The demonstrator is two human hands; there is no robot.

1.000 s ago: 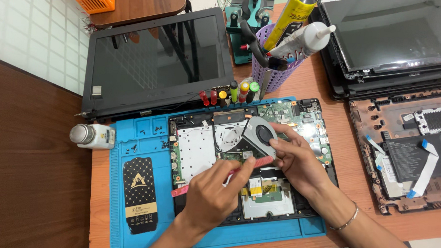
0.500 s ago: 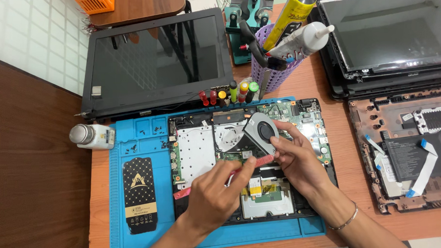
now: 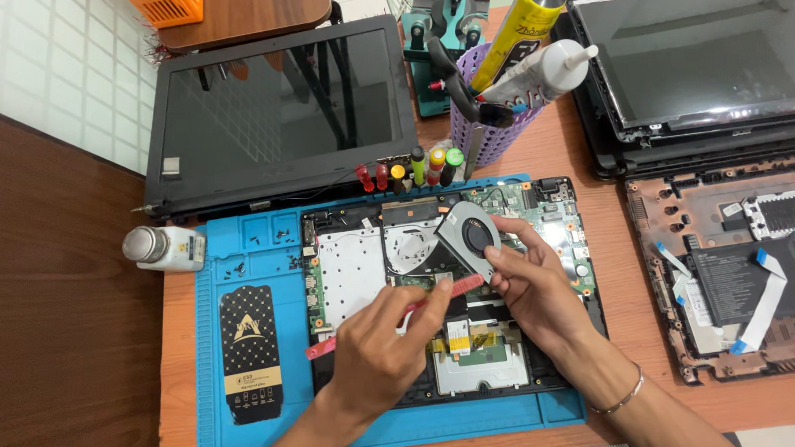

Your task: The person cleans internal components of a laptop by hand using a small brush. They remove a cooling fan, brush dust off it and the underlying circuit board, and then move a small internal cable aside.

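An opened laptop base [image 3: 352, 266] with its circuit board exposed lies on a blue work mat [image 3: 238, 244]. My right hand [image 3: 536, 286] holds a grey cooling fan [image 3: 467, 239] tilted up above the board, fingers on its edge. My left hand [image 3: 380, 346] grips a red brush-like tool [image 3: 323, 346], its red head [image 3: 466, 285] touching the lower edge of the fan.
A detached laptop screen [image 3: 278, 114] leans behind the mat. A purple basket [image 3: 484, 134] holds tubes and tools, with several small screwdrivers [image 3: 417, 167] beside it. A white bottle [image 3: 163, 246] lies at the left. More laptop shells [image 3: 740, 253] sit at the right.
The fan and both hands have stayed in nearly the same place; the red tool has shifted slightly against the fan's edge.
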